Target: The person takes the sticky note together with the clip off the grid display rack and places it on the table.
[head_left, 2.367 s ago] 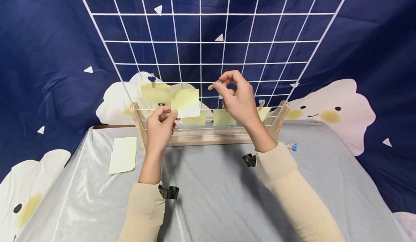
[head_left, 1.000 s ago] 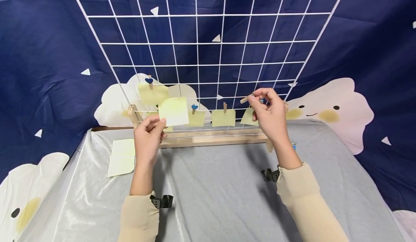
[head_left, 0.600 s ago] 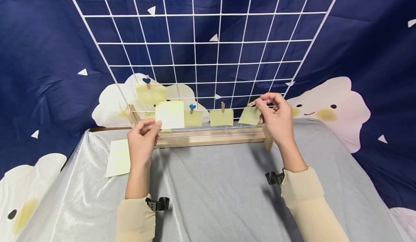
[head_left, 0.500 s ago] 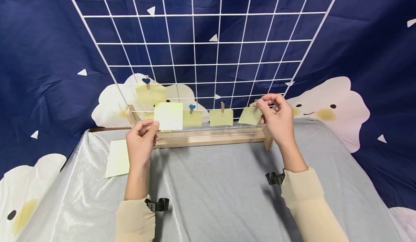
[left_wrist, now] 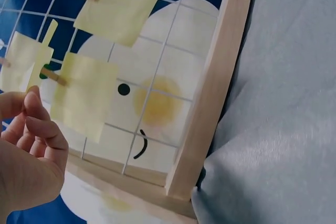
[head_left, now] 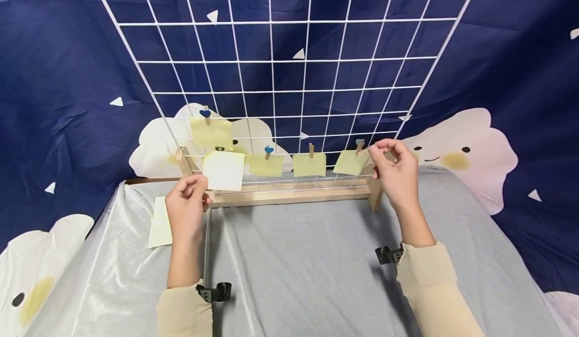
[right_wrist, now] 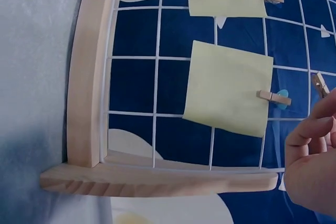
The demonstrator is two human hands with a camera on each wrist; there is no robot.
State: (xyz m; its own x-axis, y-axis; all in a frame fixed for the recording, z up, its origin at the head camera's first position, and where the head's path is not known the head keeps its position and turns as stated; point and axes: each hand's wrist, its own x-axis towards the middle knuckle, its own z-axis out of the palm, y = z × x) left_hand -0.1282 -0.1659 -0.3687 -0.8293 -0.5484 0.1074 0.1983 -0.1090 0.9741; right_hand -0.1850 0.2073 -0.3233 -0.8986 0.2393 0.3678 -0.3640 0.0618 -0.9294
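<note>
Yellow note [head_left: 223, 171] sits pinched near one corner in the left hand [head_left: 185, 205], before the wire grid's [head_left: 272, 61] left side, probably leaving its face uncovered; the right hand [head_left: 400, 177] pinches a clothespin [right_wrist: 319, 84] beside the rightmost clipped note [head_left: 350, 163].

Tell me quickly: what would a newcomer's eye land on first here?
Probably the white wire grid, standing in its wooden base before a dark blue backdrop. Next, the yellow notes clipped across its lower part. Then the left hand, pinching an unclipped note in front of the grid's lower left, and the right hand, holding a wooden clip near its lower right.
</note>
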